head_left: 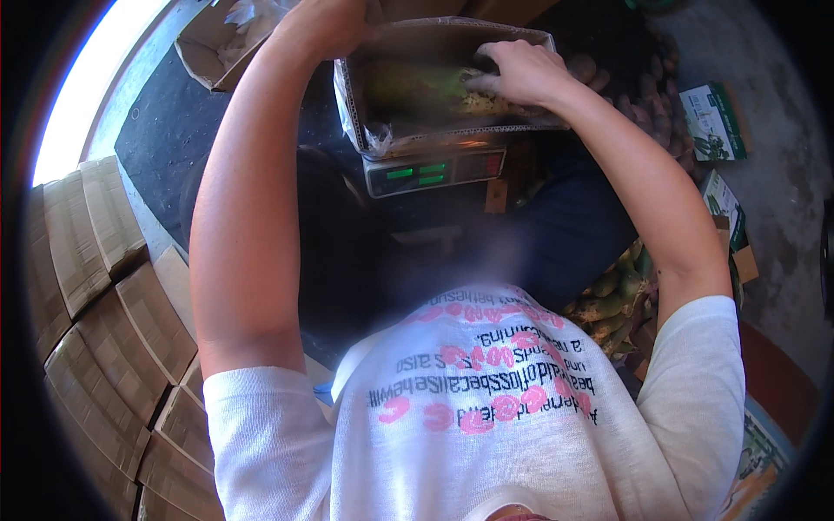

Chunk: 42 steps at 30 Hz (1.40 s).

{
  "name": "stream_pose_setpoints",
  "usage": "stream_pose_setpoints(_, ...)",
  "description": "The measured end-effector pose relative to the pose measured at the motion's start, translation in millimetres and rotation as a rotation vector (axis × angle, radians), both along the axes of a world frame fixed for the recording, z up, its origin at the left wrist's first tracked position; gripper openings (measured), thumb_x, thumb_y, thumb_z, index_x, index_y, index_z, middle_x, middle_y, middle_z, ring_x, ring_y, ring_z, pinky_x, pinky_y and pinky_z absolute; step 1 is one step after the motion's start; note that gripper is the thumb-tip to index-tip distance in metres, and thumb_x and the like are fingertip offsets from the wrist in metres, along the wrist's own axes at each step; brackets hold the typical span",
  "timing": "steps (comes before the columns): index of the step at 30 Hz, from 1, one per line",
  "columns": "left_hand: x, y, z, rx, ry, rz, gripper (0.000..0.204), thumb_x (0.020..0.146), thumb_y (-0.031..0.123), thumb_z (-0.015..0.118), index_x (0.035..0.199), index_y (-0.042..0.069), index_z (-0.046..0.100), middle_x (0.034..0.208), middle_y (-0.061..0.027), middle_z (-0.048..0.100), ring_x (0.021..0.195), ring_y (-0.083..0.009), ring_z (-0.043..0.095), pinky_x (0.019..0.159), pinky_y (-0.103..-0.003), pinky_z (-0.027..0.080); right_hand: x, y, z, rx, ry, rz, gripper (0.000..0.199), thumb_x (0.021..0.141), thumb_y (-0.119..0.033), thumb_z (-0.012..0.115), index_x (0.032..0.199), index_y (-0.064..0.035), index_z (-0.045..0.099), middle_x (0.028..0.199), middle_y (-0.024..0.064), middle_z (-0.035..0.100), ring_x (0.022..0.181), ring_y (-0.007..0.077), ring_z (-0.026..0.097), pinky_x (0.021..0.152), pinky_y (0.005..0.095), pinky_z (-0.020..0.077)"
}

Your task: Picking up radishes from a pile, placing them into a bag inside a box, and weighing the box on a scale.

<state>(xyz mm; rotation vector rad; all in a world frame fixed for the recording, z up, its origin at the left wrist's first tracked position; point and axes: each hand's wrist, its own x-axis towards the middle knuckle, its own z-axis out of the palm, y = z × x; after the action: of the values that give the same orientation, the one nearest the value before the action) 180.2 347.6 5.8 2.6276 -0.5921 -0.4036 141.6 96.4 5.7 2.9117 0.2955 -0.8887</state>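
An open cardboard box (452,139) lined with clear plastic stands on a digital scale (434,173) with lit green displays. In the box lies a long green-and-yellow piece of produce (413,89), its kind not clear. My right hand (521,74) reaches over the box's right side, with thumb and fingers bent round the brownish end of the produce. At the box's far left corner is my left hand (334,24), partly cut off by the top of the picture. Its fingers are blurred and hidden.
Another open carton (204,52) with plastic inside stands at the far left. Stacked cardboard boxes (95,382) line the left. On the right are reddish-brown produce (656,113), green-yellow produce (612,300) and printed green-and-white cartons (708,122).
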Motion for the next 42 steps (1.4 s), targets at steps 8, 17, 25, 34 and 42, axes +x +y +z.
stream_pose_setpoints(8,5,-1,-17,-0.026,-0.044,0.041,0.026,0.085,0.020,0.073,0.109,0.010,0.075,0.102,-0.0146,0.074,0.099,-0.0302,0.070,0.090,-0.040,0.053,9,-6,-45,0.123,0.084,0.347,0.090,0.067,-0.032,0.085,0.144,-0.0099,0.045,0.123,0.0186,0.064,0.117,0.0390,0.060,0.097,0.0466,0.0508)
stream_pose_setpoints(17,8,1,-19,-0.018,-0.129,-0.031,0.029,0.083,0.027,0.073,0.104,0.007,0.076,0.102,-0.0169,0.073,0.097,-0.0336,0.069,0.085,-0.043,0.054,15,3,-52,0.136,0.203,0.326,0.091,0.065,-0.031,0.084,0.144,-0.0064,0.047,0.129,0.0205,0.063,0.121,0.0338,0.060,0.099,0.0430,0.0502)
stream_pose_setpoints(25,-16,-4,13,-0.151,-0.051,0.259,0.041,0.085,0.025,0.072,0.119,0.000,0.069,0.110,-0.0198,0.072,0.098,-0.0291,0.071,0.087,-0.040,0.054,3,-32,29,0.474,0.000,0.084,0.069,0.088,-0.034,0.073,0.141,0.0026,0.049,0.137,0.0247,0.057,0.127,0.0350,0.055,0.106,0.0418,0.0448)
stream_pose_setpoints(34,-30,-10,17,-0.172,-0.103,0.273,0.046,0.087,0.028,0.072,0.120,-0.004,0.067,0.114,-0.0217,0.071,0.102,-0.0282,0.071,0.089,-0.038,0.055,2,-42,6,0.385,-0.044,0.200,0.071,0.086,-0.039,0.073,0.139,0.0023,0.051,0.135,0.0251,0.058,0.125,0.0371,0.056,0.105,0.0425,0.0453)
stream_pose_setpoints(42,-25,-9,24,-0.083,-0.153,0.230,0.046,0.086,0.022,0.071,0.122,-0.005,0.066,0.118,-0.0229,0.069,0.110,-0.0311,0.068,0.095,-0.038,0.053,21,-13,-53,0.243,0.119,0.321,0.088,0.077,-0.050,0.078,0.138,0.0078,0.049,0.138,0.0275,0.054,0.129,0.0375,0.052,0.107,0.0421,0.0436)
